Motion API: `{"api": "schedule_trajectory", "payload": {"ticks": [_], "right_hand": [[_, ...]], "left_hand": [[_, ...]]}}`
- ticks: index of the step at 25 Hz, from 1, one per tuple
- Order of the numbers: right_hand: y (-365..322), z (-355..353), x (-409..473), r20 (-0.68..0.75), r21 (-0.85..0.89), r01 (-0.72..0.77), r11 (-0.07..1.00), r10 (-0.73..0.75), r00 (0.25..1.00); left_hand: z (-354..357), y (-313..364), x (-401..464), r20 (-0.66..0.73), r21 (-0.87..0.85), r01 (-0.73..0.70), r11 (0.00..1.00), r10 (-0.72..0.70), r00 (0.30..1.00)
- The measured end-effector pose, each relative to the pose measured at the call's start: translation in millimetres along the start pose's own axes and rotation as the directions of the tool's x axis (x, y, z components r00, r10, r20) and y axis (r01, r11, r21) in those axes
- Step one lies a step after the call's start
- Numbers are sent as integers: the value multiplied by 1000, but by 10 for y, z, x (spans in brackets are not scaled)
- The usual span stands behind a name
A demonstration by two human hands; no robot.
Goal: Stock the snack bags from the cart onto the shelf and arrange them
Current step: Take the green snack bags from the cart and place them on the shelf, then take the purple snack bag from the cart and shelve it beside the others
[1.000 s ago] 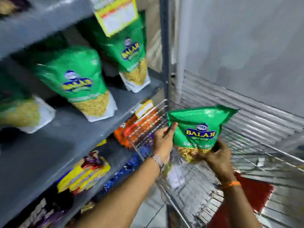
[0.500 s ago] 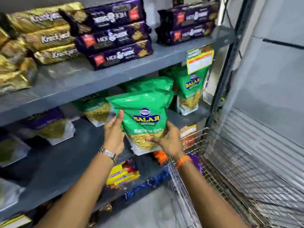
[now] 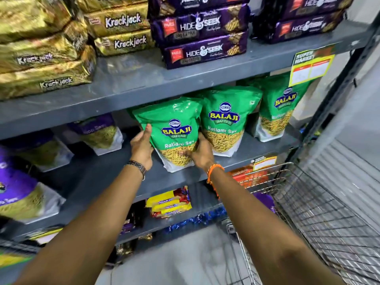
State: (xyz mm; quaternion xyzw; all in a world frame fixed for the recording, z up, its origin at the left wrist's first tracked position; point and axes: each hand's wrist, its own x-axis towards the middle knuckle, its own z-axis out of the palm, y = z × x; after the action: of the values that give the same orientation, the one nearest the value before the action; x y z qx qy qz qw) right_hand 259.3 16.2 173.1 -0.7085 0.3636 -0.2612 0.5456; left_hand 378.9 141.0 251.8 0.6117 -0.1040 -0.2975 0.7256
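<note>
A green Balaji Ratlami Sev bag (image 3: 174, 128) stands upright on the grey middle shelf (image 3: 98, 171), near its front edge. My left hand (image 3: 141, 147) grips the bag's left side and my right hand (image 3: 200, 153) holds its lower right corner. Two more green Balaji bags stand to its right, one right beside it (image 3: 226, 120) and one further right (image 3: 281, 112). The wire cart (image 3: 320, 212) is at the lower right; its inside looks bare in the part I can see.
Purple sev bags (image 3: 98, 130) stand on the same shelf to the left. Gold Krackjack packs (image 3: 121, 21) and purple Hide & Seek packs (image 3: 201, 48) fill the shelf above. A yellow price tag (image 3: 310, 66) hangs from its edge. Yellow packets (image 3: 170, 202) lie on the lower shelf.
Both hands carried the green bag from over the cart up and left to the middle shelf. It now stands on the shelf beside the other green bags.
</note>
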Motion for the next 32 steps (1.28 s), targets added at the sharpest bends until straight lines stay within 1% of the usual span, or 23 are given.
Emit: {"api": "schedule_trajectory", "payload": {"ticks": [3, 6, 8, 9, 10, 11, 13, 15, 17, 19, 21, 23, 24, 25, 26, 27, 28, 29, 30, 31, 32], "right_hand": [[-32, -70, -110, 5, 21, 11, 1000, -11, 1000], [133, -389, -442, -7, 146, 7, 989, -6, 1000], [390, -741, -763, -101, 221, -4, 975, 27, 994], [539, -936, -949, -175, 256, -15, 967, 61, 983], [693, -1118, -1128, -261, 283, -26, 959, 103, 960], [862, -1296, -1308, -358, 309, -41, 950, 156, 921], [1180, -1582, -1633, -518, 373, -73, 925, 273, 811], [1466, -1766, -1936, -587, 388, -144, 910, 364, 723], [1746, -1843, -2208, -591, 345, -310, 886, 461, 661], [1965, -1795, -2397, -547, 254, -485, 837, 538, 641], [2157, -1694, -2468, -500, 196, -594, 780, 601, 623], [2359, -1556, -2461, -469, 135, -663, 736, 637, 612], [2496, -1500, -2446, -462, 102, -692, 715, 650, 604], [2622, -1437, -2422, -447, 65, -714, 697, 660, 603], [2739, -1374, -2404, -425, 19, -736, 677, 671, 607], [2867, -1315, -2386, -410, -36, -752, 658, 677, 612], [3004, -1261, -2362, -405, -94, -759, 644, 672, 620], [3070, -1198, -2343, -406, -146, -760, 633, 663, 629], [3160, -1151, -2324, -416, -181, -760, 624, 652, 634], [3288, -1128, -2298, -429, -207, -758, 618, 639, 638], [3390, -1114, -2288, -443, -228, -752, 618, 622, 646]], "left_hand": [[-47, -32, -20, -39, 46, 45, 998, -44, 998], [-135, -89, -172, -146, 64, 135, 989, -124, 981], [-223, -195, -329, -246, 22, 241, 970, -229, 942], [-248, -278, -411, -267, -16, 298, 954, -292, 919], [-251, -369, -503, -260, -49, 352, 935, -352, 899], [-202, -474, -603, -235, -64, 398, 915, -401, 885], [-1, -671, -800, -153, -69, 447, 892, -452, 879], [310, -874, -965, -39, -22, 474, 880, -474, 880], [667, -1122, -1093, 67, 78, 512, 855, -517, 853], [1015, -1363, -1158, 135, 158, 557, 815, -576, 806], [1370, -1636, -1191, 172, 247, 584, 773, -628, 759], [1706, -1931, -1213, 189, 378, 571, 729, -665, 723], [1867, -2121, -1220, 195, 468, 529, 708, -666, 720], [2003, -2302, -1201, 203, 574, 451, 683, -652, 730], [2119, -2459, -1184, 245, 693, 316, 648, -624, 742], [2237, -2642, -1146, 330, 790, 134, 598, -599, 729], [2344, -2815, -1104, 423, 846, -67, 529, -588, 689], [2400, -2907, -1066, 491, 859, -255, 444, -572, 658], [2458, -3019, -1024, 543, 840, -401, 367, -558, 628], [2526, -3155, -965, 581, 809, -501, 308, -556, 595], [2567, -3275, -895, 598, 784, -560, 268, -570, 564]]}}
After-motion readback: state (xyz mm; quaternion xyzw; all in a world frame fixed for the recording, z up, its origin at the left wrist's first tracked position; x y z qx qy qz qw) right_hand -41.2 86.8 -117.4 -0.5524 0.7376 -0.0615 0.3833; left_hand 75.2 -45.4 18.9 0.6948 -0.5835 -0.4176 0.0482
